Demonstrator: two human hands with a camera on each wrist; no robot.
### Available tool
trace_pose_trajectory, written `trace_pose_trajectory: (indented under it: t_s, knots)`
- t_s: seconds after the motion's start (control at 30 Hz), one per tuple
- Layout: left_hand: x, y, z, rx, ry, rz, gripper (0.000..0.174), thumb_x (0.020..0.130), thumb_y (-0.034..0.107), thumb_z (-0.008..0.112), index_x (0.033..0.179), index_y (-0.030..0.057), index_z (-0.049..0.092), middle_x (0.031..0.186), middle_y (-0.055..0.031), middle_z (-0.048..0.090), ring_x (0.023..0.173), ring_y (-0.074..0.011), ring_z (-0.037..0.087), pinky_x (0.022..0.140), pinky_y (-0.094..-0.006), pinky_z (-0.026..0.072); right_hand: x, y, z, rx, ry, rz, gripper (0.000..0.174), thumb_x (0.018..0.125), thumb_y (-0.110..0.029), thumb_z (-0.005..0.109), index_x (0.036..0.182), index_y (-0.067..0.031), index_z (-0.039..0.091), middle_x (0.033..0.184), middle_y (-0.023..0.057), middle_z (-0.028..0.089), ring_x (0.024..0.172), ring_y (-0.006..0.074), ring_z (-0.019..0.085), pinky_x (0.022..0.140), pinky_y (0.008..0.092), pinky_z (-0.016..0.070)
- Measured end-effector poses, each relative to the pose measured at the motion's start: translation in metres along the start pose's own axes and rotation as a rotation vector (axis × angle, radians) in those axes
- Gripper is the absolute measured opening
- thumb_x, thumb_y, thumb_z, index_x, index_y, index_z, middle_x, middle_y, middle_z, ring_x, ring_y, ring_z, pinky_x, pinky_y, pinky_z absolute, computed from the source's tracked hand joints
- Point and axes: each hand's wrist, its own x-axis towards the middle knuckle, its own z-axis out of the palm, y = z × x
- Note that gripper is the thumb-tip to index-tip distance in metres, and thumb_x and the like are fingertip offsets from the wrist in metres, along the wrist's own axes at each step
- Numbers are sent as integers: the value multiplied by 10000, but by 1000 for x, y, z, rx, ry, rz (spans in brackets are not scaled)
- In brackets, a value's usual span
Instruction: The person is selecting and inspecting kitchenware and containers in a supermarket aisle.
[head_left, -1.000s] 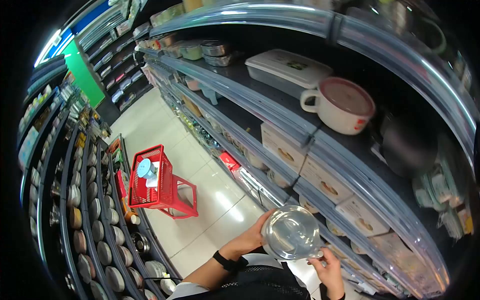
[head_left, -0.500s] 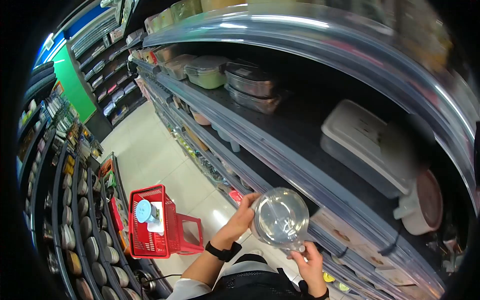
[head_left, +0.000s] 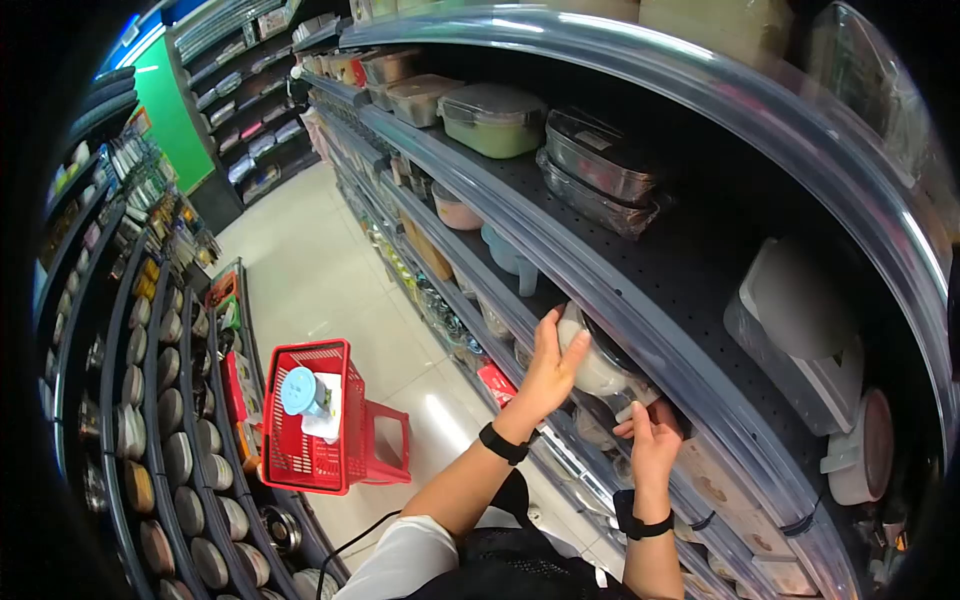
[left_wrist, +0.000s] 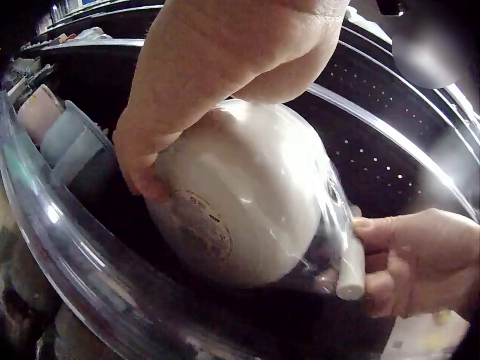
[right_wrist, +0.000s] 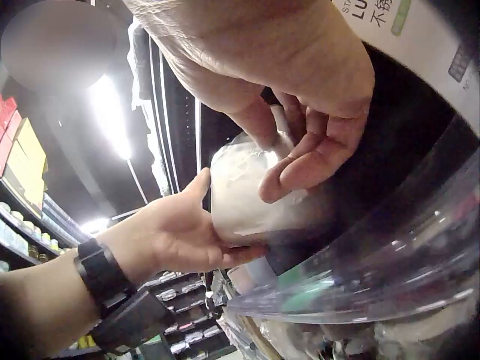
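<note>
A white bowl in clear plastic wrap (head_left: 598,366), with a short handle, is held partly inside a lower shelf opening. In the left wrist view the bowl (left_wrist: 247,195) shows its rounded underside with a round printed mark. My left hand (head_left: 548,368) grips its side, fingers curled round the edge. My right hand (head_left: 652,440) pinches the handle; in the left wrist view the handle (left_wrist: 351,262) points downward between bowl and right hand (left_wrist: 420,251). From the right wrist view, the right hand's fingers (right_wrist: 307,150) close on the wrapped handle, opposite the left hand (right_wrist: 176,232).
A red basket (head_left: 310,420) with a light blue lidded cup (head_left: 303,391) stands on a red stool (head_left: 385,440) in the aisle. A blue cup (head_left: 510,258) sits left of the bowl. Clear plastic shelf edges (head_left: 560,240) run above it. Lidded containers (head_left: 493,120) occupy the upper shelf.
The bowl has moved from over the aisle up into the shelf opening and tilted, its underside no longer facing the head camera. Both hands moved with it. The head view has shifted along the shelves.
</note>
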Motion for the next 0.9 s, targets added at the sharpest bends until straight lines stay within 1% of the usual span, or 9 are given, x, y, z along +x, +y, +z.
trace_pose_trajectory:
  t_s: [0.17,0.23,0.3,0.53,0.63,0.67,0.7,0.8,0.9]
  knots:
    - [13,3,-2,63,-90,24,601,1057,380,530,1448,-47,370,1393,-261,438,1355,-386,396,1171,-438,292,8,13,-1,-87,49,-97,173,991,-100,645,1074,51,665,825,76,666,628,153,658,584,271,512]
    - [26,-8,1,193,-109,161,609,1000,354,623,1415,-40,417,1346,-269,476,1216,-404,455,1066,-451,387,14,12,3,-173,112,-143,152,979,-72,653,1077,44,670,853,83,665,666,156,658,600,275,533]
    - [34,-19,10,133,-90,208,545,981,296,643,1391,-16,465,1267,-236,530,1149,-389,458,1013,-460,407,22,21,5,-144,168,-175,134,980,-69,650,1048,46,661,819,72,653,648,141,642,593,269,527]
    - [81,-67,-5,33,-208,252,495,964,261,665,1320,-45,508,1172,-231,578,1062,-391,509,939,-470,448,54,37,52,-61,296,-143,126,968,-26,654,1068,46,676,812,67,641,657,112,615,608,261,566]
    - [94,-72,-27,72,-224,152,506,967,260,662,1321,-62,497,1172,-253,573,1031,-401,523,935,-468,451,66,47,80,-76,292,-147,137,962,-29,668,1077,46,675,821,64,637,680,109,612,604,262,567]
    - [97,-71,-33,62,-268,105,554,981,262,651,1376,-72,453,1260,-286,557,1130,-434,532,1006,-462,433,71,53,85,-95,318,-155,149,960,-25,668,1092,44,677,828,63,636,693,111,615,602,264,568]
    - [100,-76,-37,56,-267,104,554,981,262,651,1376,-72,453,1260,-286,557,1130,-434,532,1006,-462,433,76,58,91,-113,344,-164,162,958,-22,669,1107,41,678,834,62,635,707,112,618,600,267,569]
    - [107,-85,-41,-218,-350,-6,647,1024,303,606,1474,-80,342,1460,-329,439,1382,-465,406,1148,-451,330,83,66,102,-351,412,-285,222,962,-25,662,1178,24,668,847,60,635,715,109,615,621,271,567]
    - [107,-88,-46,-136,-344,-7,664,1029,311,598,1486,-84,320,1474,-330,426,1391,-459,396,1151,-443,327,83,69,108,-348,392,-212,289,967,-28,652,1254,6,644,865,54,639,719,105,611,646,272,557]
